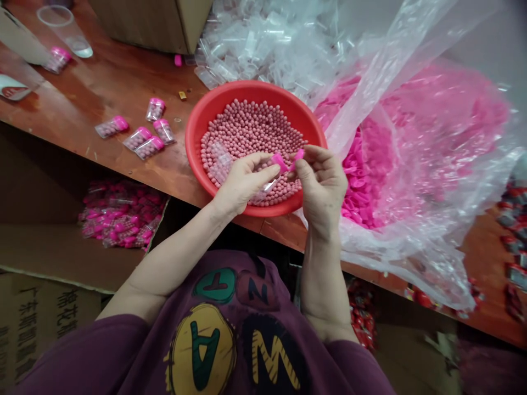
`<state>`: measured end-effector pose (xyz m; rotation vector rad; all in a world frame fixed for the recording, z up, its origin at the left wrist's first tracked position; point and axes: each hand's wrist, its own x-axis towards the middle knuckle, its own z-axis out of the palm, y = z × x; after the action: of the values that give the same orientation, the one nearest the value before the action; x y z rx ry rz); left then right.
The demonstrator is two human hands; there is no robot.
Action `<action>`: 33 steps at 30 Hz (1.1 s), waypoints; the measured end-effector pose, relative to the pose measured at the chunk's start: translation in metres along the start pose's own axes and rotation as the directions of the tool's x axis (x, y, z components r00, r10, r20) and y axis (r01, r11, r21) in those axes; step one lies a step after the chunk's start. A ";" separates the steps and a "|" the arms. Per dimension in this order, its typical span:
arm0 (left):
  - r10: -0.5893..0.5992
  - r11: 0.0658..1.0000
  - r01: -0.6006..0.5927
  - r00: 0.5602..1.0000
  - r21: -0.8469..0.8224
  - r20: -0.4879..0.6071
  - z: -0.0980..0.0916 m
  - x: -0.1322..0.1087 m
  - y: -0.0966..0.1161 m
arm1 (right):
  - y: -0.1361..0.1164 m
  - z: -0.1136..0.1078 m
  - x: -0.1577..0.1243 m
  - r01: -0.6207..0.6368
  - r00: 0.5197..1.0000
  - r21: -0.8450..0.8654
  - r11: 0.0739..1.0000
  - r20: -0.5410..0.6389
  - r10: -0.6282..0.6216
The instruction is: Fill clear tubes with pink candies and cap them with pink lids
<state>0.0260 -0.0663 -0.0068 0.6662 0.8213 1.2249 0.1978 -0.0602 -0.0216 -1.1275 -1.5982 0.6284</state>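
Observation:
Over the red basin (193,145) my two hands nearly meet. My left hand (242,181) is closed on a small clear plastic bottle (268,187) with a bright pink top (279,162). Between the thumb and fingers of my right hand (323,184) is a small pink cap (298,156), just beside that top. Whether the two pink parts are joined I cannot tell. Small round pink balls (251,126) fill much of the basin. A clear container (220,159) lies on them, left of my left hand.
Filled pink-capped bottles (149,147) lie on the table at left. Empty clear bottles (272,44) are heaped behind the basin, near a cardboard box (152,24). A plastic bag of pink caps (366,175) stands right. Below left, an open carton holds many filled bottles (121,214).

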 end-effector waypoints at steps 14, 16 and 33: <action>0.030 0.994 -0.014 0.989 0.108 -0.147 -0.002 0.006 -0.005 | 0.004 0.045 -0.015 0.277 0.961 -0.631 0.724 0.174 -0.216; 0.023 0.992 -0.005 0.990 0.126 -0.139 -0.003 0.007 -0.005 | 0.005 0.046 -0.013 0.291 0.957 -0.616 0.732 0.181 -0.229; 0.453 0.779 -0.366 0.890 0.510 -0.053 -0.001 0.004 -0.029 | 0.004 0.047 -0.017 0.237 0.964 -0.596 0.767 0.048 -0.261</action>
<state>0.0418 -0.0685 -0.0320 1.2171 1.1951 1.4982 0.1556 -0.0674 -0.0480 -1.3263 -1.9370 -0.1044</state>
